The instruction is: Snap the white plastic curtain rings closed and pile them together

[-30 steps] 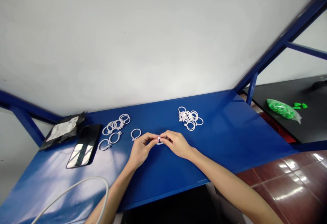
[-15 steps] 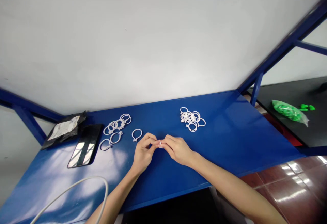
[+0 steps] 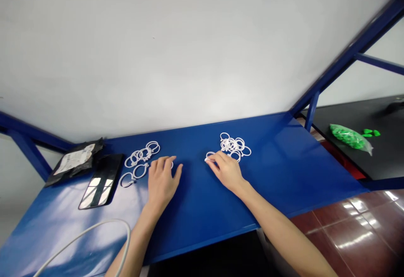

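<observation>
My right hand (image 3: 226,169) pinches a white plastic ring (image 3: 208,154) by its edge, thumb and fingertips together, just left of the right-hand pile. The ring has a small knob on it. To the left, my left hand (image 3: 162,182) is open, palm down, with its thumb apart from the fingers. It covers most of another single white ring (image 3: 172,164), of which only an edge shows. Farther left lies a loose group of white rings (image 3: 137,155). At the right, a tighter pile of white rings (image 3: 231,144) sits beyond my right hand.
A dark phone (image 3: 101,184) and a black plastic package (image 3: 75,161) with a white label lie at the left of the blue table (image 3: 195,214). A pale cable (image 3: 91,228) loops in front. On a black table at right lies a bag of green pieces (image 3: 350,137).
My hands have come apart. The left has opened and moved left over the single ring; the right has moved right and away from me, near the right pile, where it pinches a ring.
</observation>
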